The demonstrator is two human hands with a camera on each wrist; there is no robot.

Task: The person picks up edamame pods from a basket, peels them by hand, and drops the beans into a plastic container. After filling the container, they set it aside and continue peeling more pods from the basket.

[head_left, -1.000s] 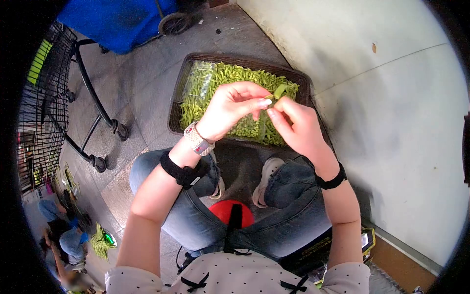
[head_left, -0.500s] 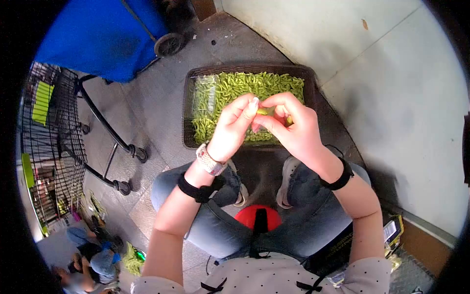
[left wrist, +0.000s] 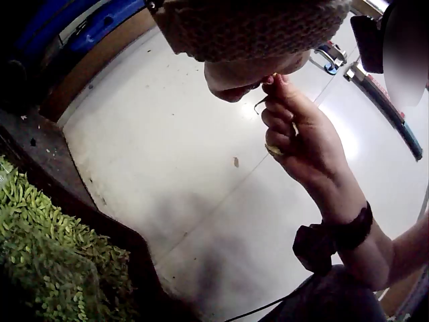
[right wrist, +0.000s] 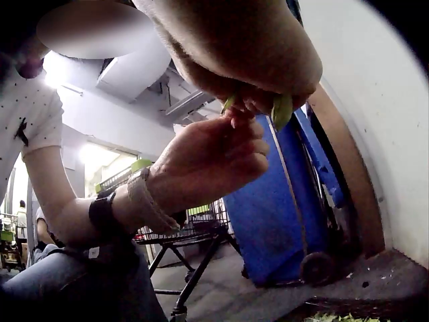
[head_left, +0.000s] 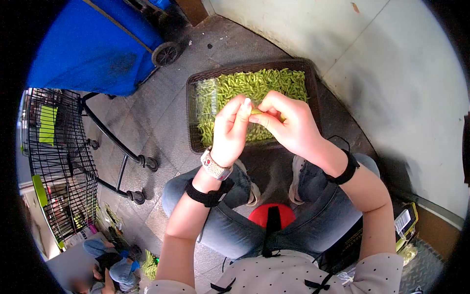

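Observation:
A small green bean pod [head_left: 256, 111] spans the fingertips of both hands above a dark woven basket [head_left: 317, 100]. My left hand [head_left: 231, 128] pinches its left end, thumb uppermost. My right hand [head_left: 296, 126] pinches the other end between thumb and forefinger. In the right wrist view a second green pod [right wrist: 282, 111] pokes out from under the right hand's curled fingers. Many green pods [head_left: 264, 81] fill the basket below. A clear plastic box [head_left: 205, 100] with a barcode label lies at the basket's left side, and the hands partly hide the basket's middle.
A wire shopping cart [head_left: 63, 161] stands at the left, below a blue covered cart [head_left: 98, 49] with a black wheel. The white wall [head_left: 401, 98] rises close on the right. A red seat [head_left: 274, 215] shows between the legs. Another person [head_left: 110, 267] sits at lower left beside more pods.
A broad pod stood up between the fingertips one second ago; now a small pod lies between both hands. The head view has turned, shifting the carts down and the legs right.

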